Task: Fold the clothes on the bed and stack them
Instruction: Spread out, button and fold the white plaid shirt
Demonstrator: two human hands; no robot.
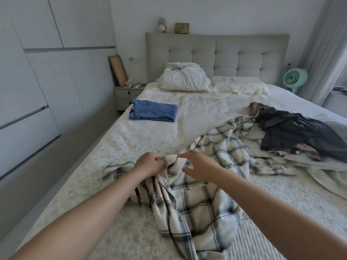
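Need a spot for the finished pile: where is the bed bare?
Bare bedspread lies between the folded blue garment, the pillows and the plaid shirt. The right side is crowded with dark clothes.

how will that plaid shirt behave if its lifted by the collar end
Probably floppy: the plaid shirt lies crumpled in soft folds where the left hand grips it. It looks light and thin, so it should sag and trail across the bed rather than hold shape.
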